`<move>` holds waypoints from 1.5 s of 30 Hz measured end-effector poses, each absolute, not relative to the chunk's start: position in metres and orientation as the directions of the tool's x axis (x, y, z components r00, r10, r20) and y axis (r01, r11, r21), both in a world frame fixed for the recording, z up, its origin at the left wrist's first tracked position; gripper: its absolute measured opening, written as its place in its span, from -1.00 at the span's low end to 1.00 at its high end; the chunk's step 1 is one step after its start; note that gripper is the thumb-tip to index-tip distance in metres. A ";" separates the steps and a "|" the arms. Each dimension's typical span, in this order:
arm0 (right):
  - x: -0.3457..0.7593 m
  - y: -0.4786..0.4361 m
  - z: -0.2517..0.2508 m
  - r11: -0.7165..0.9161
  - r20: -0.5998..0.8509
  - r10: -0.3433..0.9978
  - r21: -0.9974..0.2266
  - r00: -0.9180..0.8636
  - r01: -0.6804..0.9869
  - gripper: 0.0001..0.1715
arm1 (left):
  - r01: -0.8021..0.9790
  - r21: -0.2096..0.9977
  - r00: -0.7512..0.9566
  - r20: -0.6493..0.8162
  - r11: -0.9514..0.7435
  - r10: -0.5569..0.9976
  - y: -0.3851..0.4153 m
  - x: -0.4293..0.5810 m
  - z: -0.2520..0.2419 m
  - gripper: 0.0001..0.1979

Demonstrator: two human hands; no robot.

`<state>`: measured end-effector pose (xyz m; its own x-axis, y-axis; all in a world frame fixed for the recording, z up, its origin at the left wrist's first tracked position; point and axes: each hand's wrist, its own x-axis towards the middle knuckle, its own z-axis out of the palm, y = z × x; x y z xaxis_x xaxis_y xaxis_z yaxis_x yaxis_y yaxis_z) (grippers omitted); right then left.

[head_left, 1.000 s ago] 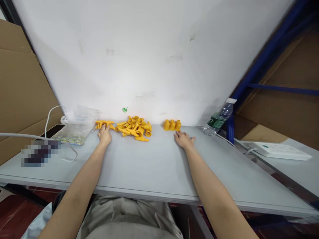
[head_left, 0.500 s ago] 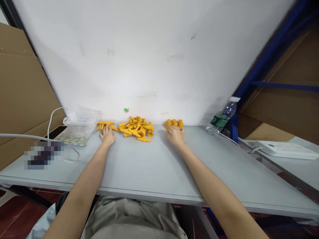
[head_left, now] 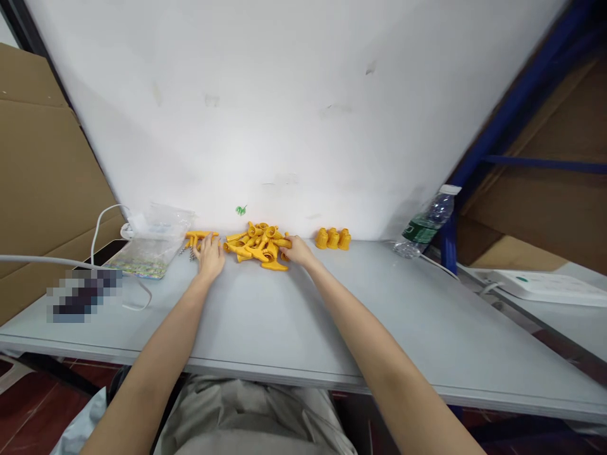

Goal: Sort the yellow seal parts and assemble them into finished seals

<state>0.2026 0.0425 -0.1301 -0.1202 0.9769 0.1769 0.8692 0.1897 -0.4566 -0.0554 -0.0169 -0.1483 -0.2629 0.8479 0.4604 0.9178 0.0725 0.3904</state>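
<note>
The yellow pile (head_left: 256, 241) lies mid-bench (head_left: 265, 322); the right hand (head_left: 298, 251) has moved from the yellow cups (head_left: 333, 239) to the pile's right edge, so the pile now seems its concern. Its fingers touch there, though whether its grip holds a piece I cannot tell. The left hand (head_left: 211, 256) stays at the yellow handles (head_left: 202, 234), its grip likewise unclear. Farther right, the bottle (head_left: 435, 210) wears a green label (head_left: 420, 230), its lettering unreadable.

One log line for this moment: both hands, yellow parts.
left hand: at yellow T-shaped handles; right hand: at yellow pile, right edge; yellow cups: grouped right of pile; grip: unclear
</note>
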 end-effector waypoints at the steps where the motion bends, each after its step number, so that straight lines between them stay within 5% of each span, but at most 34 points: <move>1: 0.201 0.045 -0.128 0.161 0.143 0.984 -0.478 -0.104 0.864 -0.61 | 0.923 0.382 -0.239 0.478 0.045 0.845 -0.018 -0.053 -0.147 -0.58; 7: 0.205 0.043 -0.112 0.193 0.181 0.977 -0.493 -0.116 0.849 -0.71 | 0.933 0.340 -0.092 0.547 -0.120 0.832 -0.027 -0.037 -0.141 -0.59; 11: 0.211 0.030 -0.104 0.240 0.213 0.968 -0.648 -0.131 0.723 -0.77 | 0.935 0.311 -0.035 0.565 -0.173 0.824 -0.032 -0.030 -0.136 -0.58; 16: 0.214 0.013 -0.104 0.267 0.205 0.961 -0.866 -0.187 0.423 -0.56 | 0.934 0.276 0.033 0.567 -0.228 0.823 -0.036 -0.026 -0.132 -0.55; 22: 0.207 0.005 -0.119 0.310 0.322 0.947 -0.898 -0.013 0.312 -0.44 | 0.891 0.195 0.255 0.533 -0.410 0.807 -0.040 -0.020 -0.138 -0.50; 28: 0.203 0.002 -0.130 0.374 0.415 0.908 -0.863 0.054 0.341 -0.49 | 0.857 0.160 0.396 0.406 -0.491 0.824 -0.040 -0.010 -0.147 -0.33; 36: 0.205 0.005 -0.139 0.437 0.506 0.861 -0.781 0.043 0.447 -0.46 | 0.916 0.202 0.219 0.470 -0.346 0.855 -0.039 0.003 -0.152 -0.40; 45: 0.200 -0.007 -0.141 0.666 0.637 0.672 -0.297 -0.378 0.684 -0.55 | 0.910 0.267 0.089 0.619 -0.316 0.780 -0.036 -0.011 -0.143 -0.50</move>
<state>0.2002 -0.0069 -0.1407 -0.3781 0.6719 0.6369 0.6837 0.6665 -0.2972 -0.0112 -0.0361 -0.1432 0.0890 0.7805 0.6188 0.9105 -0.3157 0.2672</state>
